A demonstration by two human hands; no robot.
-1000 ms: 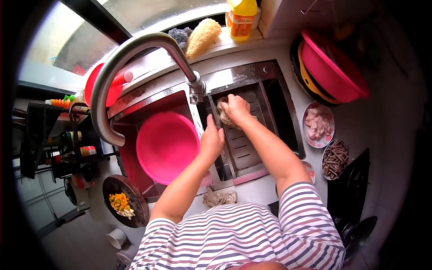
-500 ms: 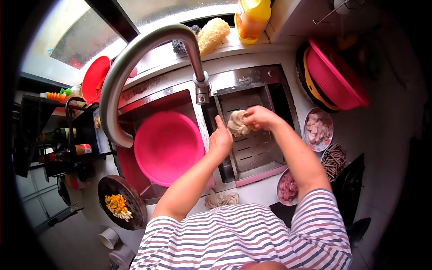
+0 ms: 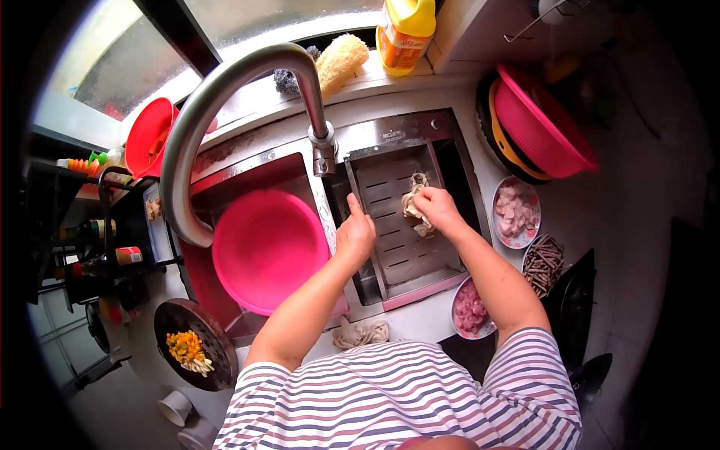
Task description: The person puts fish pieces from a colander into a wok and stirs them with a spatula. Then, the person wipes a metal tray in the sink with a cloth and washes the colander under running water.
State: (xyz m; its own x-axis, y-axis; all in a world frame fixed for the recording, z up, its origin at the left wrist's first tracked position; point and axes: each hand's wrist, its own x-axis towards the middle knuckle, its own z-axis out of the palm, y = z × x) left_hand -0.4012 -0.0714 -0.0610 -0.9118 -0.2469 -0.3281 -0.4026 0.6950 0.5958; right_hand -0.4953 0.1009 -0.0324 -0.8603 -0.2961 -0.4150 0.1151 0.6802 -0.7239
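A crumpled beige cloth is bunched in my right hand, with the fingers closed around it. It sits over the slotted floor of a metal drain basket in the right sink. My left hand is at the basket's left rim, its index finger stretched along the edge and the other fingers curled there, partly hidden. To the left of that hand a pink basin stands in the left sink, under the curved metal faucet.
Bowls of pale cut meat, pinkish meat and dark sticks line the right side. A chopping board holds chopped vegetables. Another cloth lies on the front edge. A yellow bottle and a loofah stand at the window.
My right hand has moved the cloth rightward over the basket, away from my left hand. My left hand stays at the rim. The whole view has shifted slightly.
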